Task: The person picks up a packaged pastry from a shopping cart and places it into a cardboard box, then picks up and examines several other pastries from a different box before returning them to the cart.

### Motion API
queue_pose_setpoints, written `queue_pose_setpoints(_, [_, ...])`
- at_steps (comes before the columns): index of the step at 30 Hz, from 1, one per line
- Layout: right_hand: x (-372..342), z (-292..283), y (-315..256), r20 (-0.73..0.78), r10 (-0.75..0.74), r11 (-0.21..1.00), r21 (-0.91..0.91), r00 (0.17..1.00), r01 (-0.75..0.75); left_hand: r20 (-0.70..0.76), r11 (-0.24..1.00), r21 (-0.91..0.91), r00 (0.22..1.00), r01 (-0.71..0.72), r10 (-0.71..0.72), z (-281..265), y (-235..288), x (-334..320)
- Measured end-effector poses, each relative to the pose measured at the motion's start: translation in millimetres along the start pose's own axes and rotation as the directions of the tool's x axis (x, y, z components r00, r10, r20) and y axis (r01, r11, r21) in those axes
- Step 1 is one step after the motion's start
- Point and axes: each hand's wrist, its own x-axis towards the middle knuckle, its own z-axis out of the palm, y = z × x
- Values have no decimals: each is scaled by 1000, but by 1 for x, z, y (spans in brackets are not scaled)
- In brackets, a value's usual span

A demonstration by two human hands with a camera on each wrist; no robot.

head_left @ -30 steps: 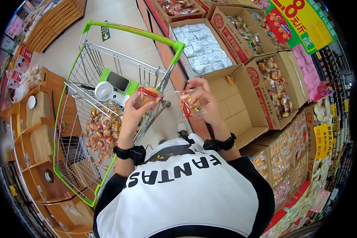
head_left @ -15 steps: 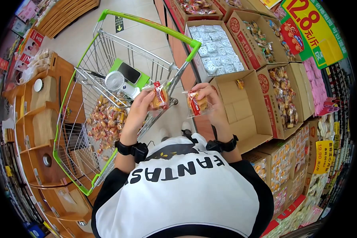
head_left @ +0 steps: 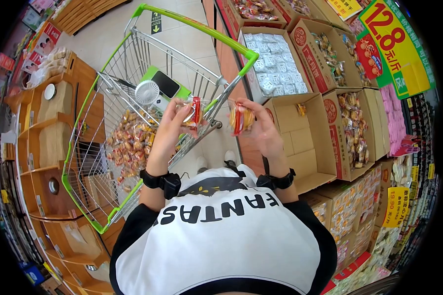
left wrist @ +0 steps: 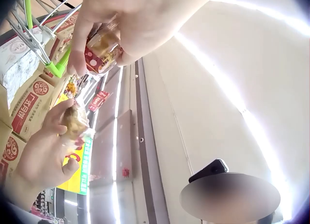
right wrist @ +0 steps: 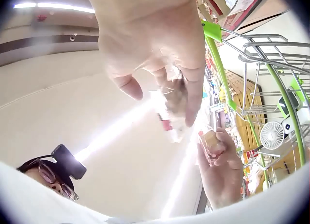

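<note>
In the head view, the left hand (head_left: 170,132) pinches a clear-wrapped pastry with a red label (head_left: 194,114) between thumb and fingers. A second such pastry (head_left: 242,120) is held by the right hand (head_left: 266,132), a short gap to the right of the first. The left wrist view shows the left hand (left wrist: 131,25) curled round its wrapped pastry (left wrist: 102,51), with the other hand lower down. From the right wrist, the right hand (right wrist: 155,50) has its pastry (right wrist: 173,105) between the fingers, partly blurred. Both hands are raised in front of the chest.
A green-edged shopping cart (head_left: 202,23) at the left holds many wrapped pastries (head_left: 133,142), a white fan (head_left: 147,92) and a phone (head_left: 165,84). To the right, a cardboard box (head_left: 302,167) has one small packet inside, among boxes of packaged sweets. Wooden shelves (head_left: 49,147) stand far left.
Both wrapped pastries have been turned in the fingers, and the hands have come slightly up. The cart and boxes have shifted in the head view as it moved.
</note>
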Motion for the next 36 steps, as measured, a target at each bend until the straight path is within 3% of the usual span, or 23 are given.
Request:
queue_pose_setpoints(3, [1, 6, -5, -107, 113, 993, -4, 988, -114, -5, 1000, 6, 1000, 18, -17, -2, 0, 2])
queue_pose_setpoints(5, [1, 9, -6, -125, 160, 958, -221, 979, -184, -7, 1000, 10, 1000, 28, -27, -2, -1, 0])
queue_pose_setpoints(6, [1, 9, -3, -124, 161, 957, -221, 979, -186, -6, 999, 16, 999, 38, -38, -1, -2, 0])
queue_pose_setpoints(8, [0, 10, 4, -131, -3, 963, -266, 991, -32, -6, 998, 16, 998, 55, -55, 1, -4, -1])
queue_pose_setpoints(15, [-5, 12, 4, -175, 123, 973, -171, 977, -154, -44, 996, 36, 996, 84, -82, 5, -15, -5])
queue_pose_setpoints(18, [-6, 7, 7, -155, 150, 967, -180, 976, -177, -41, 993, 20, 992, 118, -117, 5, -15, -8])
queue_pose_setpoints(20, [-6, 5, 9, -154, 148, 942, -279, 977, -187, -29, 993, 22, 992, 120, -119, 3, -16, -9])
queue_pose_setpoints(24, [-2, 9, 12, -53, 216, 935, -276, 975, -222, -42, 994, 27, 994, 102, -100, -2, -20, -16])
queue_pose_setpoints(27, [3, 19, 10, 105, 431, 816, -469, 896, -338, -45, 992, 75, 995, 97, -94, -6, -18, -25])
queue_pose_setpoints(32, [19, 36, 22, 223, 479, 807, -492, 849, -327, -34, 970, 212, 993, 120, -115, -23, -22, -48])
queue_pose_setpoints(34, [29, 41, 31, 250, 379, 795, -581, 891, -175, -53, 971, 213, 994, 106, -97, -25, -23, -62])
queue_pose_setpoints(36, [41, 48, 40, 292, 354, 819, -555, 889, -145, -109, 981, 189, 994, 47, -27, -34, -34, -73])
